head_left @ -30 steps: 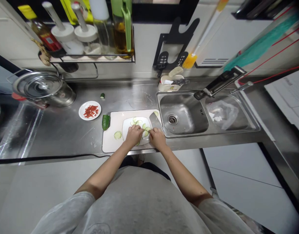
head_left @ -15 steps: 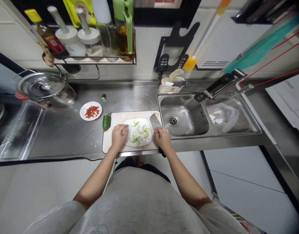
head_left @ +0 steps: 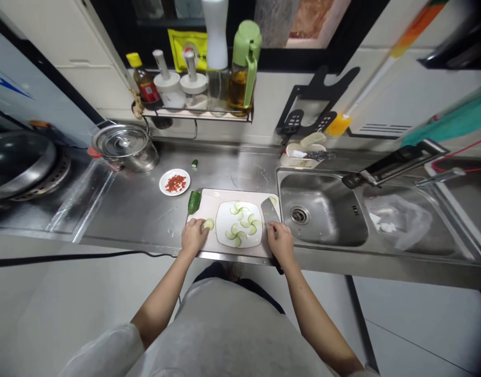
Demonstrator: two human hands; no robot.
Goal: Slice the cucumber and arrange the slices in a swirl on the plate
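A white cutting board [head_left: 209, 242] lies on the steel counter in front of me. On it sits a square white plate [head_left: 224, 217] with several half-moon cucumber slices [head_left: 241, 226] laid in a ring. My left hand [head_left: 193, 238] rests at the board's left edge, fingers curled against a round cucumber slice [head_left: 209, 224]. My right hand [head_left: 281, 243] lies on the handle of a cleaver [head_left: 269, 210] whose blade rests flat on the board's right side. A cucumber end piece [head_left: 193, 201] lies at the board's upper left corner.
A small white dish of red bits [head_left: 175, 181] and a cucumber stub [head_left: 194, 163] sit behind the board. A lidded steel pot [head_left: 124, 146] stands at the left, a wok [head_left: 18, 162] beyond it. The sink [head_left: 322, 214] is right of the board. A condiment rack [head_left: 197, 99] hangs above.
My hands left the plate: the left moved to the round slice at the board's left, the right to the cleaver handle. My head turned, so the view shifted.
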